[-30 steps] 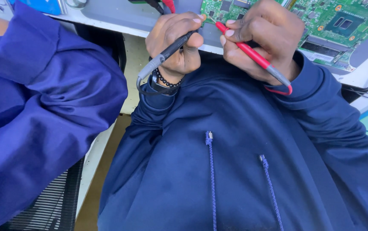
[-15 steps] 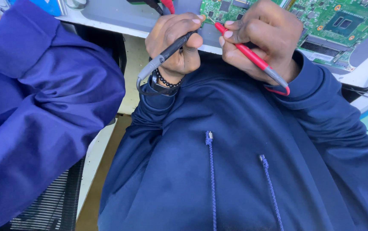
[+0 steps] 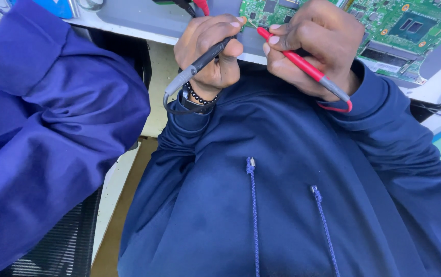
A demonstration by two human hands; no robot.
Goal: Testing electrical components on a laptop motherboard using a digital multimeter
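**Probes on the circuit board**

No containers in view. Our left hand [image 3: 207,54] pinches the black probe [image 3: 200,61], our right hand [image 3: 313,46] pinches the red probe [image 3: 302,64]; both tips meet the green circuit board [image 3: 384,25] at its near-left edge. Board lies on a white desk [image 3: 128,20]. Left of the board, another person's blue sleeve [image 3: 51,133].
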